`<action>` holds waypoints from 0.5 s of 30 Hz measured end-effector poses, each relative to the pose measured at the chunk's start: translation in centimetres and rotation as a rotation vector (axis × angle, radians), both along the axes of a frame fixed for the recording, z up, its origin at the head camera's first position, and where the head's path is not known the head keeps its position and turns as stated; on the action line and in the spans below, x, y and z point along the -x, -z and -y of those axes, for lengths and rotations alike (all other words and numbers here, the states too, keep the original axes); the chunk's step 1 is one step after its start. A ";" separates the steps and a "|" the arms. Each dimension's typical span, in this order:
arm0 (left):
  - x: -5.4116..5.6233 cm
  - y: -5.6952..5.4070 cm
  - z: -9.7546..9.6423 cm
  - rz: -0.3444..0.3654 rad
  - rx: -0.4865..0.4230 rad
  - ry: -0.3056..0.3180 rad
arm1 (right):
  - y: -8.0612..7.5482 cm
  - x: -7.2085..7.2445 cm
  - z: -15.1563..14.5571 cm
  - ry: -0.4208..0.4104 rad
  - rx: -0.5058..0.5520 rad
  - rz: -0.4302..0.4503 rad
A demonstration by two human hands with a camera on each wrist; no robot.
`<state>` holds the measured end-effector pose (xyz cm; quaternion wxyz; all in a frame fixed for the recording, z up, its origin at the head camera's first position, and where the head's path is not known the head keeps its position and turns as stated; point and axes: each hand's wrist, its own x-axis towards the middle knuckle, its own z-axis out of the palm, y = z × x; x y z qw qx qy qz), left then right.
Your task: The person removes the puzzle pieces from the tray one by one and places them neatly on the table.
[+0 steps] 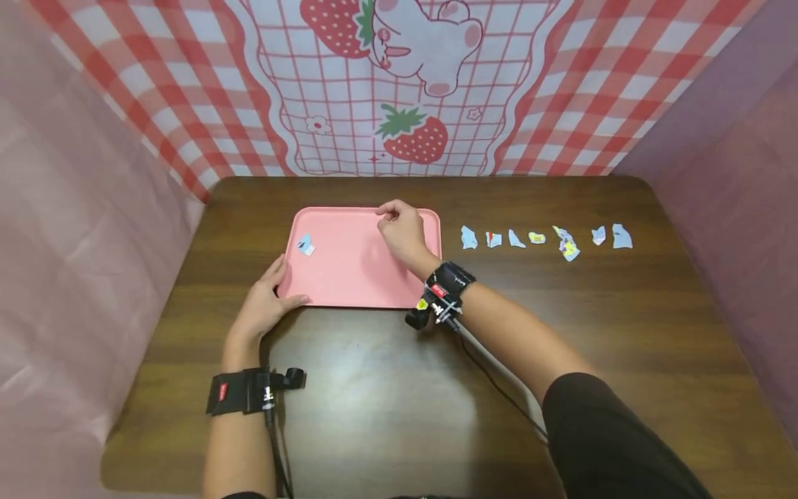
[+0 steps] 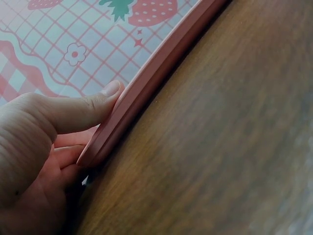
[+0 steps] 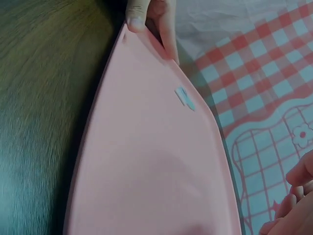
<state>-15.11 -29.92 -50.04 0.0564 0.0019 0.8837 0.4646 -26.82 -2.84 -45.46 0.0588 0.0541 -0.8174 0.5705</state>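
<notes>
A pink rectangular tray (image 1: 349,277) lies on the table. My left hand (image 1: 260,305) grips its near left corner, the thumb (image 2: 93,110) over the rim and the fingers along the left side. Inside the tray, near the left edge, is a small light-blue and white paper scrap (image 1: 306,244). My right hand (image 1: 402,232) hovers over the tray's right half, its fingers loosely curled with a gap between thumb and index. Nothing shows between these fingers, which also appear at the right edge of the right wrist view.
To the right of the tray, several irregular paper scraps lie in a row, among them a yellow one (image 1: 537,238), a larger multicoloured one (image 1: 566,244) and a blue one (image 1: 621,236). Behind the wooden table (image 1: 374,388) hangs a checked strawberry cloth (image 1: 548,104). Cables run from both wrist cameras.
</notes>
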 end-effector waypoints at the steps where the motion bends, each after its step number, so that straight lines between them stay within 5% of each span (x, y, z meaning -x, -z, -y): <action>1: 0.0 0.0 0.0 0.004 -0.004 0.000 | 0.1 0.0 0.3 -0.006 -0.006 0.008; 15: 0.2 0.0 -0.4 -0.005 0.002 0.004 | 1.3 -0.6 4.2 -0.267 -0.248 0.007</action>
